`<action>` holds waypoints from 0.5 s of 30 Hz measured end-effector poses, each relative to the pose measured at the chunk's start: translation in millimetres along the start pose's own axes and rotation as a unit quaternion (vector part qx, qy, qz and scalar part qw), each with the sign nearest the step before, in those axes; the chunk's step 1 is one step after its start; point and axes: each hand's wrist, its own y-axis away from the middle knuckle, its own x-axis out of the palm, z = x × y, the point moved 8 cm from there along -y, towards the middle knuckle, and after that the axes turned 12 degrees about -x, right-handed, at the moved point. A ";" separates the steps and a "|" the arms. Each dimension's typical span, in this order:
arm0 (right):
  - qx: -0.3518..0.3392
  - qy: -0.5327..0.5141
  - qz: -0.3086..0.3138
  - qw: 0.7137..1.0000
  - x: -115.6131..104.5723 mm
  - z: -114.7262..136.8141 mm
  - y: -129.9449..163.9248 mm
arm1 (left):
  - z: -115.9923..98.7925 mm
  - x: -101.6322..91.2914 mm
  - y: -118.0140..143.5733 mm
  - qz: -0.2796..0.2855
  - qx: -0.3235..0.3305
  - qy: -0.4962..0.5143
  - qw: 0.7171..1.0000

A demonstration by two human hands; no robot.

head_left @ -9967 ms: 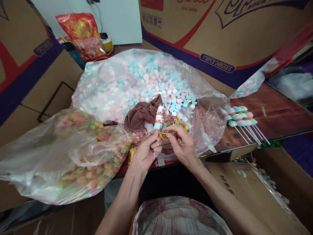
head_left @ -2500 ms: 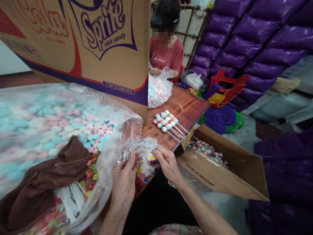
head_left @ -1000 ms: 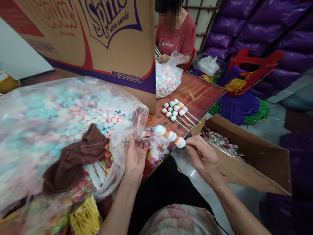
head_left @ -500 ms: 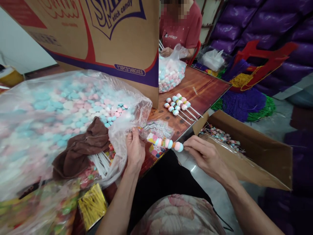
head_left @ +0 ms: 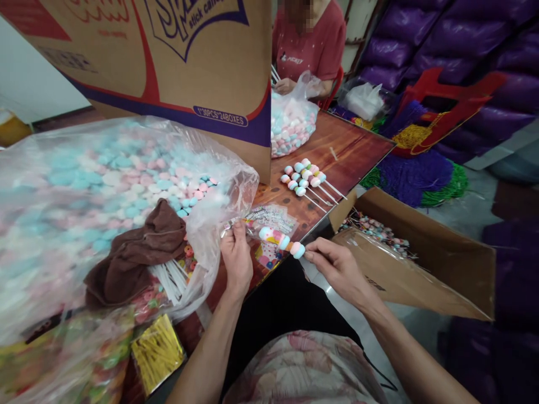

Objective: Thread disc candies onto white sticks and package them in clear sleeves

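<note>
From my remote seat, the big candy bag (head_left: 84, 185) at far left runs off the frame, its contents blurred under plastic; a brown cloth (head_left: 135, 252) covers part of the white sticks (head_left: 168, 280); my left hand (head_left: 236, 259) pinches a small clear wrapper (head_left: 269, 221), fingers closed on its edge; the candy stick (head_left: 281, 241) lies half inside it, above the table edge; my right hand (head_left: 334, 268) grips the stick's tail, itself hidden by fingertips; behind, a cardboard box (head_left: 189, 67) blocks the view of a co-worker's hand (head_left: 284, 85); finished sticks (head_left: 305, 177) rest on the table (head_left: 353, 151).
</note>
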 end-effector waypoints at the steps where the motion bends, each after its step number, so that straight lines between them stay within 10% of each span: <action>1: -0.008 0.008 -0.005 1.000 0.6 1.4 0.2 | 0.4 2.9 1.8 0.008 -0.011 0.019 1.000; 10: -0.090 0.114 -0.013 0.989 15.7 20.9 2.9 | 6.2 33.5 22.7 0.100 -0.112 0.146 0.978; 15: 0.010 -0.038 -0.021 0.999 25.4 6.6 4.8 | 3.6 36.7 27.7 0.123 -0.107 0.178 0.970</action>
